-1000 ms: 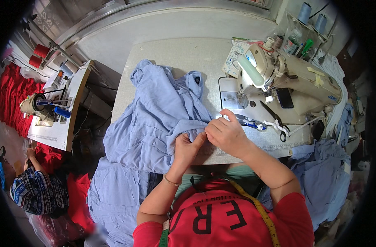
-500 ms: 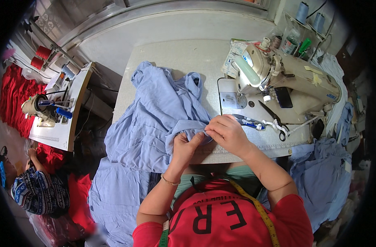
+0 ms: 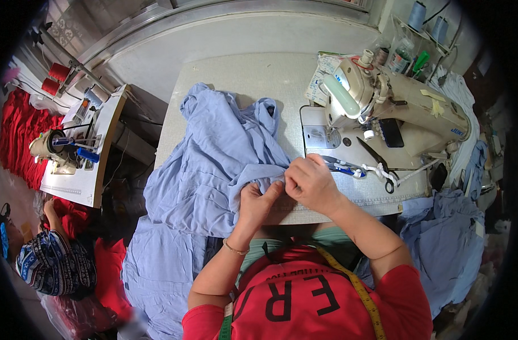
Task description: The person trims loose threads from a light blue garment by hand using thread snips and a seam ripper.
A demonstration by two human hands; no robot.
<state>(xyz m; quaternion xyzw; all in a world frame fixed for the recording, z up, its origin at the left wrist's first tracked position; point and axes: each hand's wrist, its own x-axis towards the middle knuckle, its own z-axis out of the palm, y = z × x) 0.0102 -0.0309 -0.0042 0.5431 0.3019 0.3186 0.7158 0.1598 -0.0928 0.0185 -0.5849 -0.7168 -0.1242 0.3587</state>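
Observation:
A light blue garment (image 3: 213,150) lies spread and creased on the sewing table, part of it hanging over the front edge. My left hand (image 3: 258,203) is closed on a gathered fold of it, thumb on top. Just to the right, my right hand (image 3: 312,184) is curled with its fingertips pinched together beside that fold; whatever they hold is hidden or too small to name. Beyond the right hand lies a blue-handled cutting tool (image 3: 345,166) with a twisted white cord (image 3: 378,170). Dark scissors (image 3: 374,153) rest close by.
A sewing machine (image 3: 423,110) occupies the table's right side, with a dark phone (image 3: 391,133) on its bed. More blue cloth (image 3: 440,243) hangs at right and blue fabric (image 3: 162,266) at lower left. Another person (image 3: 55,258) sits left near a second machine (image 3: 52,150).
My right hand has drawn slightly away from my left, and its fingers are curled tighter. My left hand and the garment have hardly shifted. The other person's arm has moved a little.

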